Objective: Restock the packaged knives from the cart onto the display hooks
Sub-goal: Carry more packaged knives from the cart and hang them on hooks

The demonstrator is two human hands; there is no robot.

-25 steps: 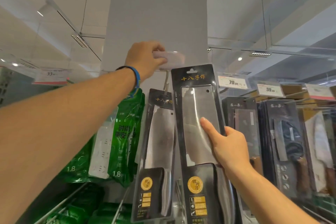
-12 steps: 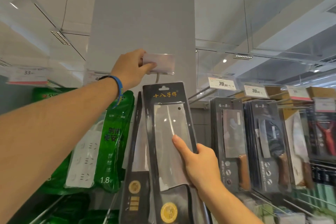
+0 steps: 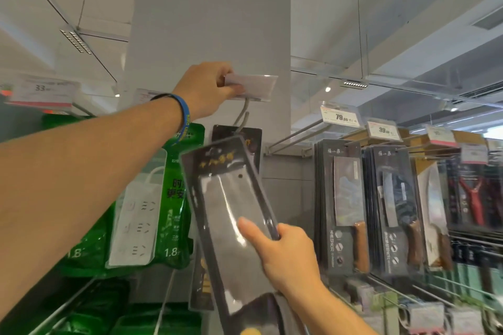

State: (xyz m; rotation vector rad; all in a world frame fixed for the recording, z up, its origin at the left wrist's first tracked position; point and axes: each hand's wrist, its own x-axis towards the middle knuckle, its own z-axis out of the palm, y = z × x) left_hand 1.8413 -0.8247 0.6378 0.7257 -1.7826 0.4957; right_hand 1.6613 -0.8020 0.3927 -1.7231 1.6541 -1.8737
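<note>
Pkg'd cleaver [image 3: 231, 212]: stiff card + slick clear blister, prob. weighty from the steel blade. Best taken at side edge mid-pack, leaving top free for hanging. R hand [image 3: 285, 255] is gripping it so, thumb lying on front, fingers wrapping behind. Pack is tilting, top leaning left, just below display hook [image 3: 242, 117], not yet on. L hand [image 3: 206, 90] is pinching price-tag flap [image 3: 250, 87] at hook tip, holding it up.

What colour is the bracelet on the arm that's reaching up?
The wristband is blue, with small lettering on it. The head view, the only one, shows it.
</note>
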